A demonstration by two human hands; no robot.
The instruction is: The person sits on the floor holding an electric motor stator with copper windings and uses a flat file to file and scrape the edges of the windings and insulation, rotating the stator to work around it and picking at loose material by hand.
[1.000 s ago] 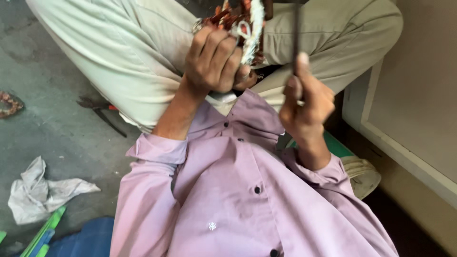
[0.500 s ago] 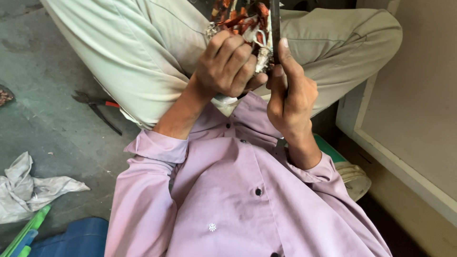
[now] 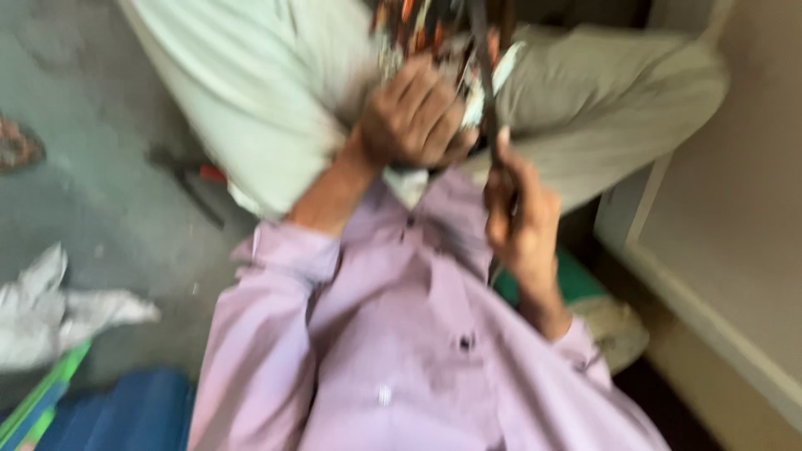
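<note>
1. Two hands are busy: the left hand [image 3: 413, 117] is curled tight around a wire-wound part [image 3: 422, 38] on the lap.
2. The right hand [image 3: 522, 213] clasps a thin dark tool [image 3: 484, 83] just beside it.
3. Grey floor [image 3: 92, 184] lies open leftward; a crumpled white cloth [image 3: 58, 309] rests there.

We see open grey floor [image 3: 92, 167] in the upper left of the frame, broken only by pliers [image 3: 188, 179] near the pale trouser leg [image 3: 259, 100]. A crumpled white cloth [image 3: 58, 309] and a blue box [image 3: 125, 413] crowd the lower left. On the right a cream panel [image 3: 727, 250] closes that side. Between our hands, the wound part [image 3: 426, 33] and a thin dark tool [image 3: 484, 83] fill the upper middle.
</note>
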